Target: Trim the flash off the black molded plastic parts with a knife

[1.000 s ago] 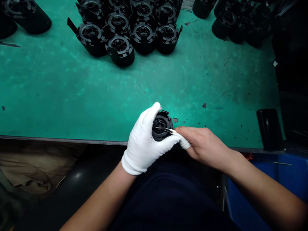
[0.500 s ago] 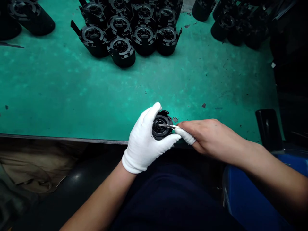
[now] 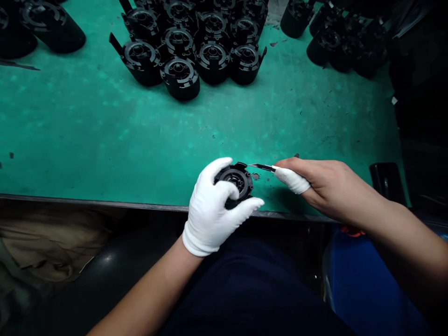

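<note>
The round black part (image 3: 234, 181) is held in the gloved left hand (image 3: 213, 210), just above the near edge of the green counter (image 3: 105, 140) rather than resting on it. The fingers (image 3: 219, 170) curl around its side wall with the thumb below. This tilts its ribbed open face up toward the eye and leaves a lip at the upper right bare.

The right hand (image 3: 329, 186), ungloved, pinches a thin blade (image 3: 262, 166) low and nearly flat, with its tip at that bare lip. I cannot quite tell whether steel touches plastic. A white wrap (image 3: 292, 179) covers the finger lying along the blade, probably to guard the skin nearest the edge. Dark flecks (image 3: 255, 176) lie on the counter right beneath the two.

Well beyond, a tight cluster of like parts (image 3: 196, 51) stands face up. There is another heap (image 3: 343, 42) at the far right and a few more (image 3: 45, 25) at the far left, all clear of the arms. A black block (image 3: 387, 182) stands at the counter's right edge, with a blue bin (image 3: 357, 289) below it.
</note>
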The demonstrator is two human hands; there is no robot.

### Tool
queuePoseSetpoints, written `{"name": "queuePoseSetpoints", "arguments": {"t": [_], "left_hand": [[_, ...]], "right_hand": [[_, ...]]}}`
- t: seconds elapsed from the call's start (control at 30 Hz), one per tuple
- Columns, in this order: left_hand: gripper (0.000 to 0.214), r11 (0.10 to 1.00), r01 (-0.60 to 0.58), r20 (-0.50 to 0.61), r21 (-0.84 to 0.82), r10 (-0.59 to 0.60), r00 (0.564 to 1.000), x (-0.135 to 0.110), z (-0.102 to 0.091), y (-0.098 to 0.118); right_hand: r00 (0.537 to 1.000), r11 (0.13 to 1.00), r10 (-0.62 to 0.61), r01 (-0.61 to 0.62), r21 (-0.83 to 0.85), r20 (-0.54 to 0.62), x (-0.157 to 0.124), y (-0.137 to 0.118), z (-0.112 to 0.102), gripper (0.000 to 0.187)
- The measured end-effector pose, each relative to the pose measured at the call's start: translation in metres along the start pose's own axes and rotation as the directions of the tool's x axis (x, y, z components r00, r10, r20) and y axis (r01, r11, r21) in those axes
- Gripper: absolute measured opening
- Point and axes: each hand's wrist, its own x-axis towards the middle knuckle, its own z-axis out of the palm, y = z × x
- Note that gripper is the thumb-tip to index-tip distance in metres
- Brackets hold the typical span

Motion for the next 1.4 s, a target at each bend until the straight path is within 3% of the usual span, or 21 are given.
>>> {"name": "queuePoseSetpoints", "arguments": {"t": [0.17, 0.27, 0.37, 0.47, 0.57, 0.83, 0.9, 1.07, 1.23, 1.33, 1.4], "left_hand": [[0.041, 1.000, -0.009, -0.035, -0.023, 0.009, 0.999, -0.003, 0.002, 0.001], [0.067, 0.999, 0.009, -0.099, -0.044, -0.014, 0.995, -0.002, 0.005, 0.003], [0.082, 1.000, 0.010, -0.079, 0.003, -0.010, 0.997, 0.000, 0.006, 0.003], [0.086, 0.999, 0.025, -0.065, 0.035, -0.023, 0.998, 0.000, 0.007, 0.002], [0.086, 0.999, 0.025, -0.066, 0.034, -0.023, 0.998, -0.002, 0.008, 0.000], [0.082, 1.000, 0.014, -0.067, 0.011, -0.013, 0.998, -0.003, 0.009, 0.000], [0.080, 1.000, 0.020, -0.067, 0.013, -0.019, 0.998, -0.003, 0.009, 0.000], [0.076, 1.000, 0.025, -0.056, 0.000, -0.025, 0.998, -0.003, 0.009, -0.001], [0.076, 1.000, 0.023, -0.057, 0.014, -0.023, 0.998, -0.002, 0.009, -0.001], [0.073, 0.998, 0.066, -0.050, 0.011, -0.066, 0.997, -0.003, 0.009, 0.001], [0.072, 0.996, 0.093, -0.079, 0.003, -0.093, 0.993, -0.007, 0.010, 0.005]], "right_hand": [[0.999, 0.999, -0.033, 0.033, 0.007, 0.026, 0.003, -0.002, 0.004, 0.028], [0.988, 0.991, -0.133, 0.133, -0.001, 0.074, 0.010, -0.005, 0.003, 0.029], [0.982, 0.979, -0.162, 0.172, -0.107, 0.098, 0.019, -0.007, 0.000, 0.030], [0.982, 0.954, -0.153, 0.176, -0.243, 0.110, 0.025, -0.007, -0.004, 0.033], [0.980, 0.943, -0.161, 0.187, -0.276, 0.112, 0.025, -0.007, -0.006, 0.039], [0.970, 0.988, -0.152, 0.147, 0.037, 0.192, 0.000, -0.010, 0.005, 0.029], [0.977, 0.989, -0.139, 0.127, 0.082, 0.164, -0.006, -0.011, 0.009, 0.032], [0.997, 0.999, -0.047, 0.045, 0.021, 0.068, -0.016, -0.019, 0.022, 0.045], [0.985, 0.998, -0.042, 0.033, 0.052, 0.166, -0.012, -0.025, 0.028, 0.042], [0.991, 0.986, -0.024, 0.001, 0.169, 0.133, -0.010, -0.024, 0.033, 0.037], [0.997, 0.942, 0.030, -0.051, 0.333, 0.066, -0.010, -0.025, 0.040, 0.030]]}}
